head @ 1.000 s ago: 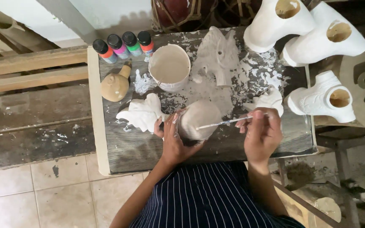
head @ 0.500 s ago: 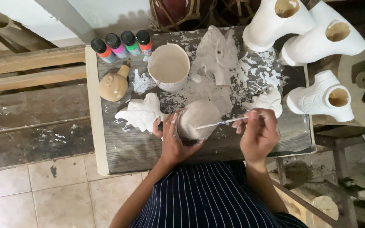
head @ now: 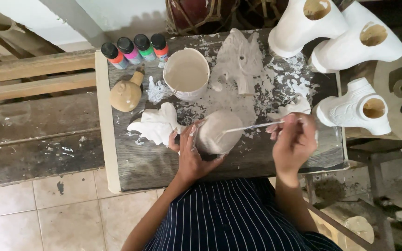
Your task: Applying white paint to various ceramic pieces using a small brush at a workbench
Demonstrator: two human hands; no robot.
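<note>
Grey-primed rounded clay piece (head: 218, 131), near-centre of worktable (head: 131, 172) | left hand (head: 189, 155) cupping it | right hand (head: 294, 142) pinching thin brush (head: 252, 127), tip on piece | coat looks mostly on | white figurine (head: 157, 124) left; primer bowl (head: 187, 74) far.

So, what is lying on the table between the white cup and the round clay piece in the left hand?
In the head view, only dried white splatter on the table lies between the cup and the clay piece held by the left hand.
</note>
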